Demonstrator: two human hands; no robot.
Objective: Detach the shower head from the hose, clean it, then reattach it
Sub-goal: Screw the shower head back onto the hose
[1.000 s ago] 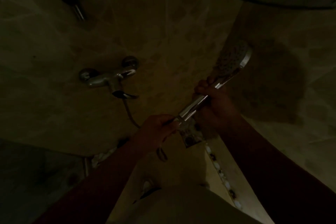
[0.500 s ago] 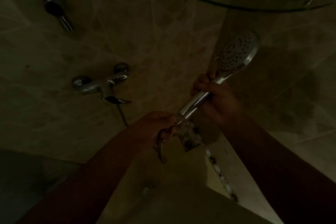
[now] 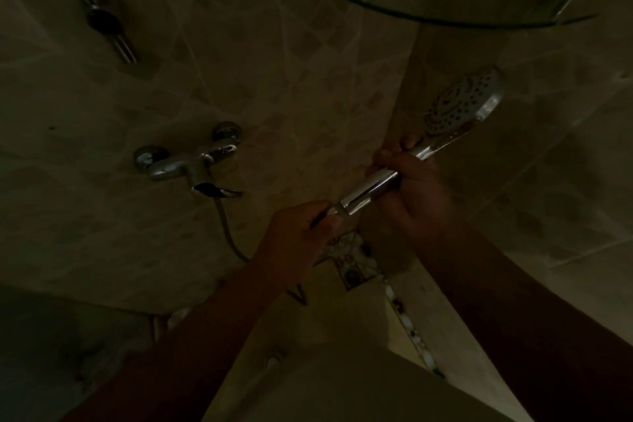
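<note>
The chrome shower head (image 3: 459, 106) points up and right in a dim shower, its nozzle face turned towards me. My right hand (image 3: 411, 192) is wrapped around its handle. My left hand (image 3: 301, 236) pinches the hose nut at the lower end of the handle, where handle and hose meet. The hose (image 3: 227, 229) runs down from the wall mixer and passes behind my left wrist; a loop of it shows below that hand. Whether the joint is loose or tight is hidden by my fingers.
A chrome mixer tap (image 3: 191, 164) is mounted on the tiled wall at left. A slide rail with a dark holder (image 3: 102, 20) stands at upper left. A curved glass corner shelf (image 3: 455, 0) hangs above the head. A floor drain (image 3: 352, 272) lies below my hands.
The shower head and both hands have shifted a little to the right and down in view. My left hand has closed more tightly on the hose nut.
</note>
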